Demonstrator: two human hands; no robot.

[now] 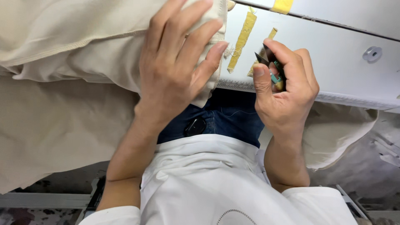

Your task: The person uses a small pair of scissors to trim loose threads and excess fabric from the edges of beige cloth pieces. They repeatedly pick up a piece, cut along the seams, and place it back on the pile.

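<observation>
The left hand (177, 62) lies flat, fingers spread, pinning the beige cloth (75, 54) in the upper left of the frame, at its seamed edge. The right hand (285, 91), centre right, grips small snips (268, 62), blades parted and pointing at the loose threads (229, 52) just off the cloth's edge. To cut well, I'd keep the cloth taut and the blade tips clear of the seam. The white tabletop (346, 71) offers open room right; yellow tape strips (242, 39) lie close by.
</observation>
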